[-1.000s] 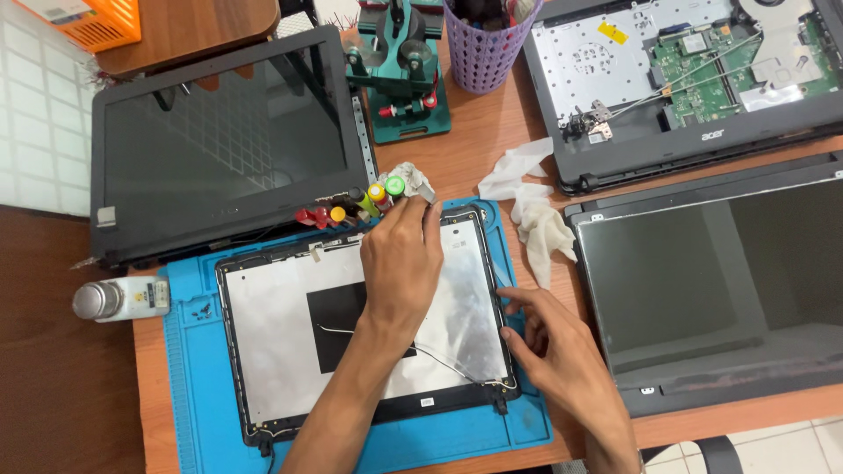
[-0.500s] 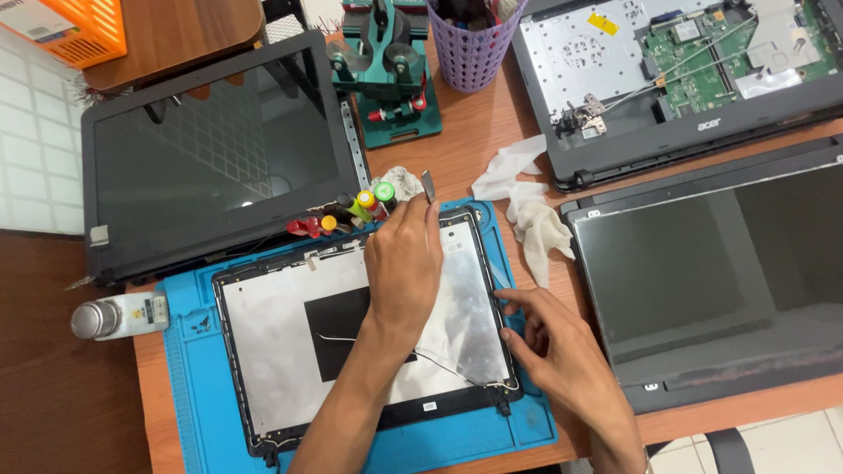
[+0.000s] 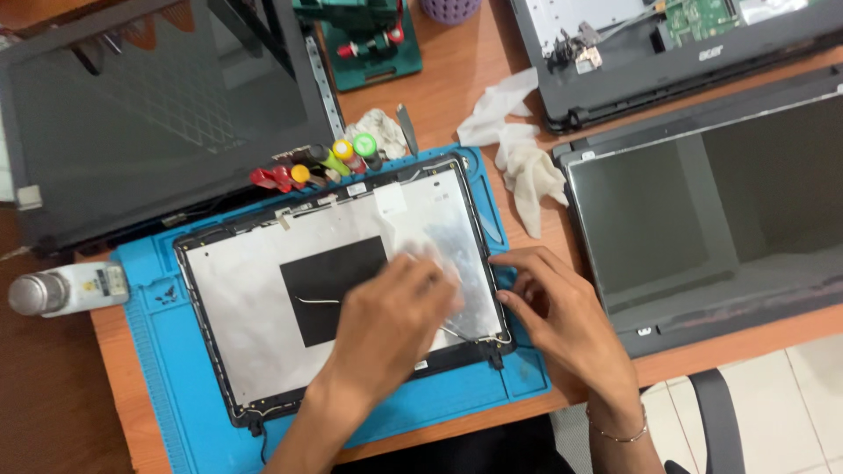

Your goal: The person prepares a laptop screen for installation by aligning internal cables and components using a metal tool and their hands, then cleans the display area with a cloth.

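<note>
The left hand (image 3: 391,320) lies palm down at lower centre of the frame, fingers together and blurred, pressing a pale cloth (image 3: 430,263) flat against the silver inside of the laptop lid (image 3: 246,298); whether it grips the cloth or only presses it I cannot tell. The right hand (image 3: 562,320) rests just right of it, fingers spread loosely, fingertips touching the lid's right edge and holding nothing. The lid lies face up on a blue mat (image 3: 158,369) at lower left of the bench (image 3: 457,79), with a black square (image 3: 329,290) at its middle. Above the lid's top edge lie coloured screwdrivers (image 3: 316,165). A white bottle (image 3: 66,290) lies at far left, crumpled wipes (image 3: 522,149) at upper centre right, and a screen panel (image 3: 702,202) at right.
</note>
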